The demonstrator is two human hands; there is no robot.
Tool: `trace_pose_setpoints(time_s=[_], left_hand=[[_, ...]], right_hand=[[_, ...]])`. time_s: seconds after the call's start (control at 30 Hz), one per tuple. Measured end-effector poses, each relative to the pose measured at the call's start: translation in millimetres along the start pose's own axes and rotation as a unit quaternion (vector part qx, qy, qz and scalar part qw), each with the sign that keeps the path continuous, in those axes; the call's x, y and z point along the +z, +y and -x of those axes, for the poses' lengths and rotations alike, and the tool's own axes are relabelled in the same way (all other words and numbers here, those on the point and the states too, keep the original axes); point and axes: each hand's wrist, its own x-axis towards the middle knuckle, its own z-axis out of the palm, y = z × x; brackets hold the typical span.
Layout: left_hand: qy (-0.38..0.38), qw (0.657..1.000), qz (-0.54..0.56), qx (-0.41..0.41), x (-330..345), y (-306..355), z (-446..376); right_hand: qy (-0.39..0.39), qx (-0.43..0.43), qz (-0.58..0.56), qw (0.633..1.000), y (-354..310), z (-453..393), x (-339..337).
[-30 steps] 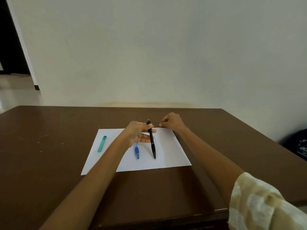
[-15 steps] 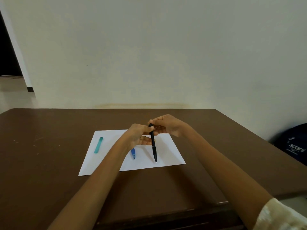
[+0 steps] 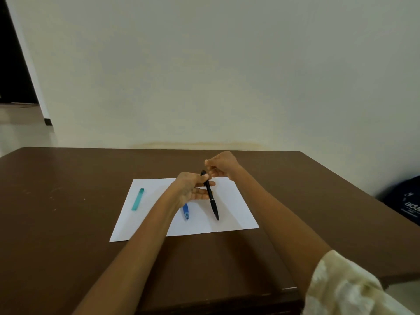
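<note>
Item, leftmost: a teal cap (image 3: 137,199) lies on the white sheet (image 3: 234,208), well apart from our hands. Next, a blue pen (image 3: 186,212) lies on the sheet, partly hidden under our left wrist. Our left hand (image 3: 193,187) grips the black pen (image 3: 211,196) near its top, tilted, tip low over the sheet. Our right hand (image 3: 221,165) is just beyond that top, fingers curled; we cannot tell whether they pinch it. The brown table (image 3: 68,201) runs wide around the sheet to the wall-side edge, with a dark bag (image 3: 406,201) beyond the right edge.
</note>
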Motion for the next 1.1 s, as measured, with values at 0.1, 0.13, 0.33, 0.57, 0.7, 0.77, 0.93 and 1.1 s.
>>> trace_pose_setpoints(time_s=[0.1,0.13,0.33,0.57,0.7,0.77,0.93,1.1], left_hand=[[0.047,0.998,0.031,0.018,-13,4,-2],[0.059,0.998,0.031,0.020,-18,4,-2],[0.075,0.997,0.032,0.016,-29,2,-5],[0.088,0.995,0.040,0.008,-28,1,-6],[0.088,0.995,0.050,0.008,-27,2,-3],[0.082,0.995,0.050,0.009,-27,3,-1],[0.052,0.997,0.035,0.036,-18,3,4],[0.043,0.998,0.018,0.038,1,-2,7]], right_hand=[[-0.027,-0.042,0.173,0.984,0,-12,16],[-0.031,-0.056,0.223,0.973,2,-15,23],[-0.011,-0.085,0.370,0.925,8,-29,40],[-0.021,-0.087,0.383,0.919,7,-31,37],[-0.012,-0.093,0.334,0.938,4,-18,28],[0.035,-0.117,0.266,0.956,4,-2,22],[-0.025,-0.094,0.128,0.987,18,59,11],[0.029,-0.060,0.083,0.994,42,74,10]])
